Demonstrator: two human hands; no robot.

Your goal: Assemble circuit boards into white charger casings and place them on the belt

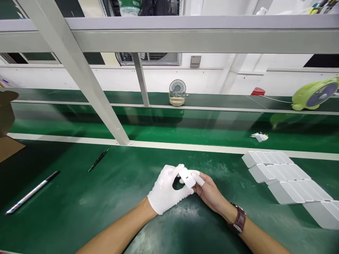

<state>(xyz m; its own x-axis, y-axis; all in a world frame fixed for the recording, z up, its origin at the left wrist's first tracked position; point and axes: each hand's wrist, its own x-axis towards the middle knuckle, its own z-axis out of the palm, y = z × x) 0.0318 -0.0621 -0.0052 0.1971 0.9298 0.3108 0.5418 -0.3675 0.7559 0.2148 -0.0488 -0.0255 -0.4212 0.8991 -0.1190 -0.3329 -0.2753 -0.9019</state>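
Note:
A small white piece with rounded corners and a short dark slot on its face [187, 177] is held in front of me, above the green table. My left hand [169, 188], in a white glove, grips its left side between thumb and fingers. On the other side, my right hand [209, 190] pinches it; white finger covers sit on some fingertips, and the palm is bare. The fingers behind the piece are partly hidden. To the right of my hands, several white boxes [286, 192] stand in stepped rows.
A black pen [98, 160] and a long silvery stick [33, 192] lie at left, near a cardboard box [10, 148]. A slanted metal post [87, 84] meets the table's back rail. Behind it are a small fan [177, 90], a green fan [315, 93] and a small white item [260, 137].

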